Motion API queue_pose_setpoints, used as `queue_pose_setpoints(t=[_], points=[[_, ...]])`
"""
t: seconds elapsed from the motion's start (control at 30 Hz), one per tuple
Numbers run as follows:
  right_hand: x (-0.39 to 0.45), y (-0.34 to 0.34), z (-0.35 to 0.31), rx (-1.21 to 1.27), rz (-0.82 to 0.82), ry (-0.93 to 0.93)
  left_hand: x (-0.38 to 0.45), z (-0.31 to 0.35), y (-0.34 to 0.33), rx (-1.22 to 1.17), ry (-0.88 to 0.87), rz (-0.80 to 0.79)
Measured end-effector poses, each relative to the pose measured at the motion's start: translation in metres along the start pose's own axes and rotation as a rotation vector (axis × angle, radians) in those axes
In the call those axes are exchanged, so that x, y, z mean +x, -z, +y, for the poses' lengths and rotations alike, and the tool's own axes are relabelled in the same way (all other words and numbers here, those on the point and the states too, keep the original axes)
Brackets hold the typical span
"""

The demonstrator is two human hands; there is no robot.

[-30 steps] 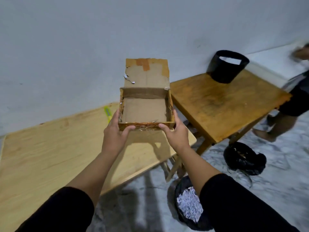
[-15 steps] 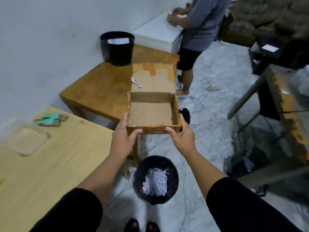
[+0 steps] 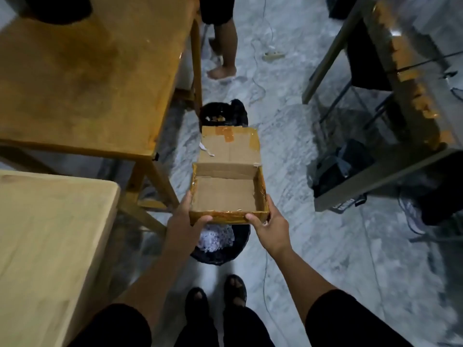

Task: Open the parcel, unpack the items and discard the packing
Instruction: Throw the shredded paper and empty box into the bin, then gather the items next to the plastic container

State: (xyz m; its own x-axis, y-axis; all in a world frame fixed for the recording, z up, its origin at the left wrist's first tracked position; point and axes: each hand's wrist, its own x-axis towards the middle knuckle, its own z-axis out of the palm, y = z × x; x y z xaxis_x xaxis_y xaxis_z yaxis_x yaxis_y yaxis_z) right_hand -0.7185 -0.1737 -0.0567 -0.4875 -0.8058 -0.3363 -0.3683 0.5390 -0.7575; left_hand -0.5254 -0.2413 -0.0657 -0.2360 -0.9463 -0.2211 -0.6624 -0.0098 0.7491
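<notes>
With my left hand (image 3: pixel 184 221) and right hand (image 3: pixel 269 225) clamped on the empty brown cardboard box (image 3: pixel 228 194), I'd lower it squarely over the black bin of white shredded paper (image 3: pixel 218 242) before letting go.

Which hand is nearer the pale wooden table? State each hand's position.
Left. The left hand grips the cardboard box beside the pale wooden table; the right hand grips its far corner.

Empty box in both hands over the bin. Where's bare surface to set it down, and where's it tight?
Two free patches: the pale tabletop by the left hand, bare in view, and the darker wooden table beyond it, bare apart from a dark thing at its far corner. Crowded: the floor ahead of the cardboard box, with two black bins, cables, another person's leg. Right hand side: a cluttered metal frame.
</notes>
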Motion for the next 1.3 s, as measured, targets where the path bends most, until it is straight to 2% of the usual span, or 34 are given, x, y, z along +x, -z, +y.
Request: queue_pose_setpoints(t=[0.13,0.23,0.3,0.47,0.6,0.67,0.77,0.87,1.0,1.1,1.3], points=[[0.025,-0.026,0.040,-0.044,-0.150,-0.071,0.013,-0.044,-0.034,0.011,0.074,-0.049],[0.045,-0.040,0.054,-0.177,-0.313,-0.052,0.029,-0.069,-0.052,0.099,0.079,-0.146],[0.058,-0.049,0.053,-0.268,-0.363,-0.041,0.039,-0.073,-0.060,0.173,0.084,-0.192],[0.077,-0.055,0.031,-0.687,-0.494,-0.025,0.052,-0.049,-0.058,0.446,0.133,-0.342],[0.080,-0.035,-0.014,-0.911,-0.539,0.025,0.056,-0.002,-0.029,0.637,0.043,-0.338],[0.080,-0.021,-0.043,-0.945,-0.509,0.086,0.056,0.022,-0.005,0.678,0.005,-0.270],[0.077,0.004,-0.095,-0.932,-0.454,0.218,0.060,0.056,0.031,0.746,-0.134,-0.056],[0.074,0.025,-0.151,-0.902,-0.420,0.345,0.055,0.101,0.078,0.732,-0.008,0.030],[0.060,0.045,-0.231,-0.863,-0.354,0.531,0.044,0.134,0.140,0.738,-0.013,0.271],[0.044,0.045,-0.282,-0.828,-0.282,0.707,0.034,0.143,0.186,0.759,0.024,0.457],[-0.001,0.011,-0.361,-0.820,-0.226,0.973,-0.008,0.135,0.267,0.793,0.189,0.671]])
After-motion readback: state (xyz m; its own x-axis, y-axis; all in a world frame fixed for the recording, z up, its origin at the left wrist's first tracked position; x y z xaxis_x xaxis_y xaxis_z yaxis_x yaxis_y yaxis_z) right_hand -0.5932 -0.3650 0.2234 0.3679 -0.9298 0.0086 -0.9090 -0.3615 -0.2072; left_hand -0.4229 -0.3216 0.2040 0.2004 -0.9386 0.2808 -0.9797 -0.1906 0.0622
